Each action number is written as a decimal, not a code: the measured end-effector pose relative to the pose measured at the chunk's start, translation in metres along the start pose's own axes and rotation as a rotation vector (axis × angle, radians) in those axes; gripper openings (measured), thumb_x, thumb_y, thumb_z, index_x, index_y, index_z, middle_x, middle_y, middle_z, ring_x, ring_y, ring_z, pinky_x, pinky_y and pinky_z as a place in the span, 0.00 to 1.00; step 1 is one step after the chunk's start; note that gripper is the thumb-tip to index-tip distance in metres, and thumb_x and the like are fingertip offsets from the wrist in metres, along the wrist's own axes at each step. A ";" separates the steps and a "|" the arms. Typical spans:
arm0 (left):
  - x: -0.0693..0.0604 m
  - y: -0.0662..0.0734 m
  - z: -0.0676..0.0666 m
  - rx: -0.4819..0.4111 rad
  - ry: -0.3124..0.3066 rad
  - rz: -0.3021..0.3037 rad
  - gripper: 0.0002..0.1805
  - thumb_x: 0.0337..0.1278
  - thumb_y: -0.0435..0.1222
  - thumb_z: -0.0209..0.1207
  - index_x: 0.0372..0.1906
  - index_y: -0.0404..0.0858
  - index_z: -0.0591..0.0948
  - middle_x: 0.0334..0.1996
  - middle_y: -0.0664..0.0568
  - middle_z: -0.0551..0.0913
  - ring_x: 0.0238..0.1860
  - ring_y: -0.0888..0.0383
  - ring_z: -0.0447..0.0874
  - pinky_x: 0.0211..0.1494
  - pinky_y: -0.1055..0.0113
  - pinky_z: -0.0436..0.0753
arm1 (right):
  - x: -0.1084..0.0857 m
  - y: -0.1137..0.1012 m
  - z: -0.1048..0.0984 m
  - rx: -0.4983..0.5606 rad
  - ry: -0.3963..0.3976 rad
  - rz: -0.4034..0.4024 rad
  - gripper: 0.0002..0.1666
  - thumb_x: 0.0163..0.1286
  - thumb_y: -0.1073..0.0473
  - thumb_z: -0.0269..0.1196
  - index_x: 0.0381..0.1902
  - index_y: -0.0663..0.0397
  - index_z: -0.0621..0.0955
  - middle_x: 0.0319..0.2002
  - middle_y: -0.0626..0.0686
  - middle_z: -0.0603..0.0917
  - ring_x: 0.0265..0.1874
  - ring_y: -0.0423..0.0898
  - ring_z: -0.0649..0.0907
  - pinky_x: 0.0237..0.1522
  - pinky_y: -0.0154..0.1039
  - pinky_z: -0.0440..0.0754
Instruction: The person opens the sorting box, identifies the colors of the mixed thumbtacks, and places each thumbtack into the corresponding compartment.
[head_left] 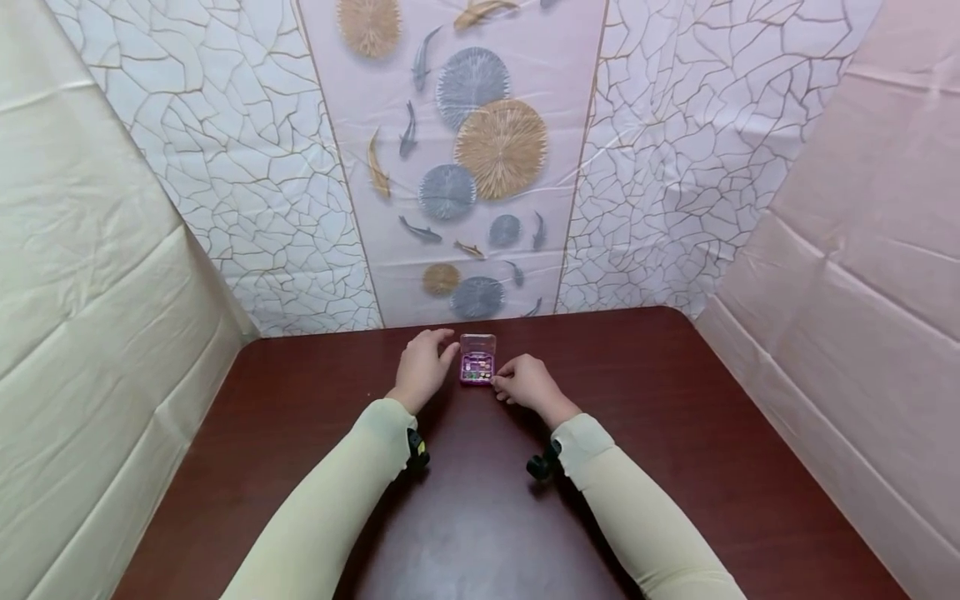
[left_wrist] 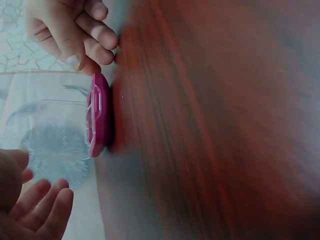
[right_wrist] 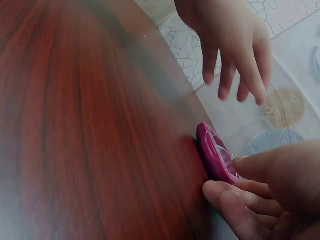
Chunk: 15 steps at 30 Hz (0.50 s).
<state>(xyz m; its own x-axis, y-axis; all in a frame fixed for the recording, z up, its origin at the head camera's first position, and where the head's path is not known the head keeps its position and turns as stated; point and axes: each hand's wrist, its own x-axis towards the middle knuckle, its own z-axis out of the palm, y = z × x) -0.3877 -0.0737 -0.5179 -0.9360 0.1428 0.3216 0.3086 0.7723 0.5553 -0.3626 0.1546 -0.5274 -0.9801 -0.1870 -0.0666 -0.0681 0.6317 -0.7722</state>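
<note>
A small magenta pill box (head_left: 477, 369) with a clear lid (head_left: 478, 342) sits at the far side of the table, its lid standing up. Its compartments hold several tiny coloured pieces, too small to identify. At the near right corner, my right hand (head_left: 527, 385) pinches the box's edge between thumb and index finger; the left wrist view shows these fingertips (left_wrist: 93, 67) against its end. To the left of the box hovers my left hand (head_left: 424, 367), fingers relaxed and spread, holding nothing. The right wrist view shows this left hand (right_wrist: 232, 47) apart from the box.
The dark red-brown table (head_left: 480, 517) ends just behind the box, at a patterned cloth backdrop (head_left: 480, 192). Pale cloth walls (head_left: 97, 317) flank it on both sides. Each wrist wears a black camera band (head_left: 543, 461).
</note>
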 end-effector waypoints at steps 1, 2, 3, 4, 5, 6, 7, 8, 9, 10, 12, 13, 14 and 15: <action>0.002 0.000 0.003 0.000 0.005 -0.016 0.23 0.83 0.45 0.63 0.73 0.44 0.83 0.60 0.45 0.86 0.58 0.45 0.87 0.63 0.46 0.84 | 0.001 -0.001 0.003 0.013 -0.002 0.010 0.11 0.81 0.59 0.69 0.45 0.63 0.93 0.31 0.52 0.92 0.28 0.45 0.91 0.32 0.41 0.90; 0.004 0.000 0.007 -0.004 0.009 -0.033 0.24 0.83 0.46 0.63 0.75 0.45 0.81 0.61 0.45 0.85 0.59 0.45 0.87 0.63 0.46 0.84 | 0.001 -0.002 0.005 0.023 -0.002 0.017 0.11 0.81 0.59 0.69 0.45 0.63 0.92 0.32 0.52 0.92 0.28 0.45 0.91 0.32 0.41 0.90; 0.006 -0.001 0.010 -0.006 0.011 -0.046 0.25 0.84 0.46 0.62 0.77 0.46 0.80 0.63 0.44 0.84 0.60 0.44 0.86 0.64 0.45 0.84 | 0.002 -0.003 0.007 0.038 -0.002 0.026 0.11 0.81 0.60 0.69 0.45 0.64 0.92 0.32 0.53 0.92 0.27 0.45 0.92 0.32 0.41 0.90; 0.006 -0.001 0.012 -0.013 0.013 -0.054 0.25 0.84 0.46 0.61 0.77 0.46 0.80 0.64 0.44 0.84 0.61 0.43 0.86 0.64 0.44 0.84 | 0.003 -0.002 0.009 0.050 -0.003 0.036 0.11 0.81 0.60 0.68 0.45 0.64 0.92 0.32 0.53 0.92 0.27 0.45 0.91 0.32 0.41 0.90; 0.007 0.000 0.014 -0.015 0.013 -0.058 0.24 0.85 0.45 0.61 0.76 0.47 0.81 0.63 0.44 0.85 0.61 0.43 0.86 0.64 0.44 0.83 | 0.003 -0.002 0.011 0.065 -0.005 0.043 0.11 0.82 0.61 0.68 0.45 0.65 0.91 0.32 0.53 0.92 0.27 0.45 0.91 0.32 0.41 0.90; 0.007 0.000 0.016 -0.023 0.015 -0.059 0.22 0.85 0.45 0.61 0.75 0.46 0.82 0.63 0.44 0.86 0.61 0.43 0.86 0.64 0.44 0.83 | 0.004 -0.001 0.013 0.079 -0.006 0.051 0.11 0.82 0.61 0.68 0.45 0.65 0.91 0.32 0.54 0.92 0.27 0.45 0.92 0.32 0.41 0.90; 0.007 0.000 0.018 -0.029 0.016 -0.060 0.21 0.85 0.44 0.61 0.72 0.45 0.84 0.62 0.45 0.87 0.62 0.44 0.87 0.64 0.44 0.83 | 0.004 0.000 0.014 0.093 -0.007 0.058 0.10 0.82 0.61 0.68 0.45 0.64 0.91 0.32 0.54 0.92 0.27 0.45 0.92 0.32 0.40 0.90; 0.007 0.000 0.019 -0.037 0.019 -0.059 0.19 0.85 0.43 0.61 0.69 0.45 0.87 0.60 0.46 0.89 0.61 0.45 0.88 0.63 0.45 0.84 | 0.005 0.001 0.015 0.106 -0.010 0.062 0.10 0.82 0.61 0.67 0.46 0.64 0.91 0.32 0.54 0.92 0.27 0.44 0.92 0.32 0.40 0.90; 0.008 0.000 0.020 -0.043 0.023 -0.059 0.17 0.84 0.43 0.61 0.66 0.44 0.89 0.58 0.47 0.90 0.60 0.46 0.89 0.62 0.46 0.85 | 0.005 0.002 0.015 0.119 -0.012 0.066 0.10 0.82 0.62 0.67 0.46 0.64 0.91 0.32 0.54 0.92 0.27 0.44 0.92 0.32 0.40 0.90; 0.008 0.000 0.021 -0.051 0.026 -0.057 0.15 0.84 0.42 0.62 0.64 0.44 0.90 0.56 0.48 0.91 0.58 0.48 0.90 0.60 0.47 0.86 | 0.006 0.003 0.015 0.126 -0.012 0.067 0.10 0.82 0.62 0.67 0.46 0.64 0.91 0.32 0.53 0.92 0.27 0.44 0.92 0.32 0.39 0.90; 0.010 0.001 0.021 -0.070 0.030 -0.052 0.14 0.84 0.42 0.62 0.60 0.43 0.92 0.54 0.50 0.92 0.56 0.51 0.91 0.58 0.50 0.87 | 0.007 0.005 0.013 0.138 -0.003 0.066 0.10 0.82 0.62 0.67 0.48 0.65 0.91 0.32 0.53 0.92 0.28 0.44 0.92 0.32 0.39 0.90; 0.011 0.001 0.021 -0.081 0.031 -0.049 0.14 0.84 0.43 0.62 0.59 0.44 0.92 0.54 0.51 0.93 0.55 0.52 0.91 0.57 0.50 0.87 | 0.008 0.007 0.012 0.143 0.007 0.064 0.10 0.81 0.62 0.68 0.48 0.65 0.91 0.31 0.53 0.92 0.28 0.44 0.92 0.32 0.39 0.90; 0.012 0.002 0.022 -0.094 0.033 -0.044 0.14 0.84 0.43 0.62 0.59 0.44 0.92 0.53 0.51 0.93 0.55 0.53 0.91 0.58 0.51 0.87 | 0.009 0.007 0.010 0.146 0.017 0.064 0.10 0.81 0.62 0.68 0.49 0.65 0.91 0.31 0.53 0.92 0.28 0.44 0.92 0.32 0.39 0.90; 0.013 0.002 0.022 -0.105 0.034 -0.037 0.14 0.84 0.43 0.62 0.59 0.44 0.92 0.54 0.51 0.93 0.56 0.53 0.91 0.59 0.51 0.87 | 0.010 0.008 0.008 0.146 0.028 0.062 0.10 0.81 0.62 0.68 0.49 0.64 0.92 0.31 0.53 0.92 0.28 0.44 0.92 0.32 0.39 0.90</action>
<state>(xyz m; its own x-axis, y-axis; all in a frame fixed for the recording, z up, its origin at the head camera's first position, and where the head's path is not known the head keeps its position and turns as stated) -0.4030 -0.0567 -0.5291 -0.9414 0.0924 0.3244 0.2914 0.7072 0.6441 -0.3713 0.1519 -0.5394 -0.9866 -0.1284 -0.1007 0.0184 0.5253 -0.8507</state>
